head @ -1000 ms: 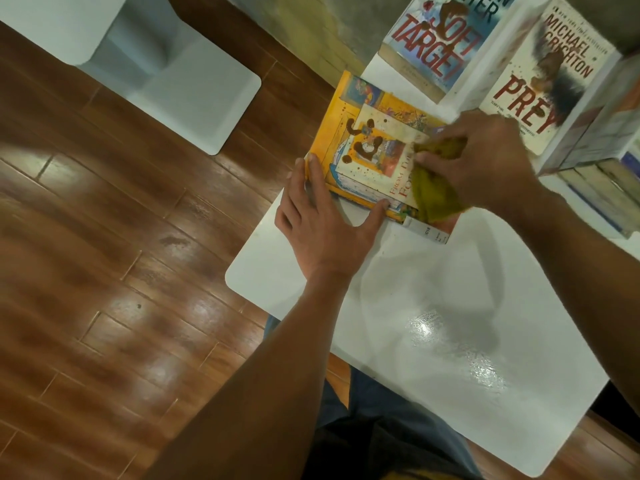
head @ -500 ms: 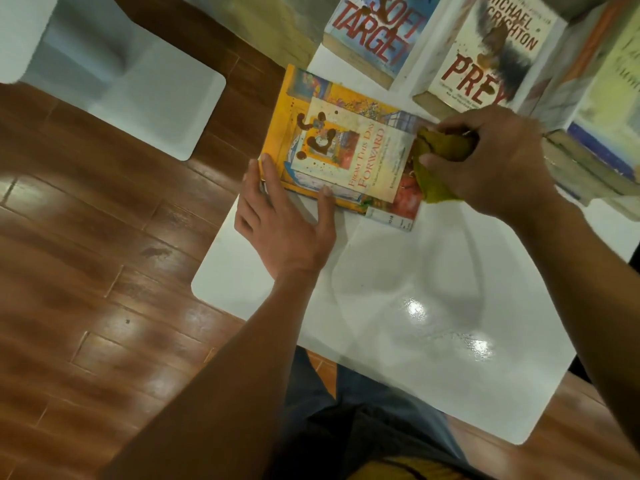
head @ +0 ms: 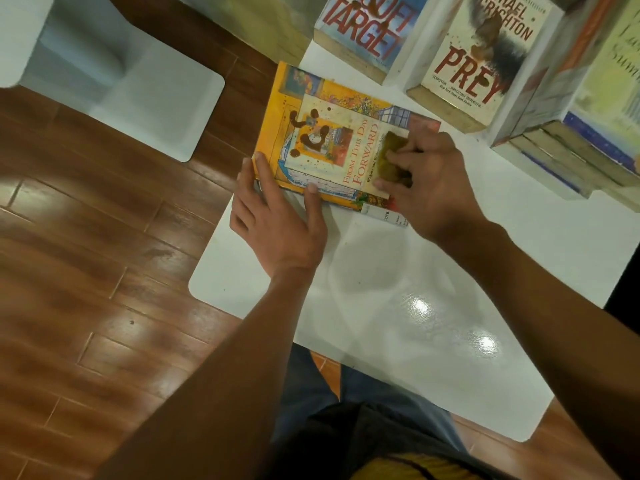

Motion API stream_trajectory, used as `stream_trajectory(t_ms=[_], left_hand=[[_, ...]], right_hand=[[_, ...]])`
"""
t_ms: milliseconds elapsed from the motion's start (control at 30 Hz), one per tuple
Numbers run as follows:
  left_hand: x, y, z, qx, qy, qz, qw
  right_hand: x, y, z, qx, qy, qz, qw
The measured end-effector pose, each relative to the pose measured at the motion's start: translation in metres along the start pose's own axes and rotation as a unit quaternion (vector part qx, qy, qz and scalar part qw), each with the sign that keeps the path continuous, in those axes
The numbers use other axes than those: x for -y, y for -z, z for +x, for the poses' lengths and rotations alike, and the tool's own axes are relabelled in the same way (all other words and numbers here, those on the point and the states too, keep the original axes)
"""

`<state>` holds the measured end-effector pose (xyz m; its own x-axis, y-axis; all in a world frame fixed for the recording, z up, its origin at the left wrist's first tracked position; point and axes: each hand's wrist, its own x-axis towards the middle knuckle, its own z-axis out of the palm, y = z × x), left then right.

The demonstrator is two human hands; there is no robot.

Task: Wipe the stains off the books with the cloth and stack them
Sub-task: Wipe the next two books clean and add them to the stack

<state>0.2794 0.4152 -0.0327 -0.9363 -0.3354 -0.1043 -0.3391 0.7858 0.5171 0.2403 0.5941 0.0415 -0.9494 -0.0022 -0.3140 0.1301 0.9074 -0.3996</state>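
Right hand (head: 429,181) presses cloth (head: 393,157) onto book (head: 332,133).

The desk (head: 433,323) is white and glossy, throwing back bright light spots. Beside the desk, the floor (head: 86,254) is polished brown wood planking. On the desk, the yellow book (head: 332,133) has a smooth printed cover; the olive cloth (head: 393,157) on it looks soft and matt.

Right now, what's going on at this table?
A person is cleaning a yellow book lying flat on the white table. The left hand steadies its near edge while the right hand presses a yellow-green cloth on the cover. Dark brown stains remain at the cover's other end, unwiped. More stained books, Soft Target and Prey, wait behind.
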Motion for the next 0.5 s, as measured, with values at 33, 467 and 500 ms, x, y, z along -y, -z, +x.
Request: stream_trajectory(t_ms=[33, 467, 500], left_hand=[[0.0, 0.0, 0.0, 0.001, 0.001, 0.0, 1.0], [0.001, -0.001, -0.003, 0.007, 0.005, -0.004, 1.0], [0.001, -0.001, -0.003, 0.009, 0.003, -0.007, 1.0]], right_hand=[[0.001, -0.004, -0.001, 0.0, 0.007, -0.024, 1.0], [0.025, -0.002, -0.027, 0.083, 0.0, 0.018, 0.996], [0.026, 0.009, -0.023, 0.072, -0.044, 0.075, 0.994]])
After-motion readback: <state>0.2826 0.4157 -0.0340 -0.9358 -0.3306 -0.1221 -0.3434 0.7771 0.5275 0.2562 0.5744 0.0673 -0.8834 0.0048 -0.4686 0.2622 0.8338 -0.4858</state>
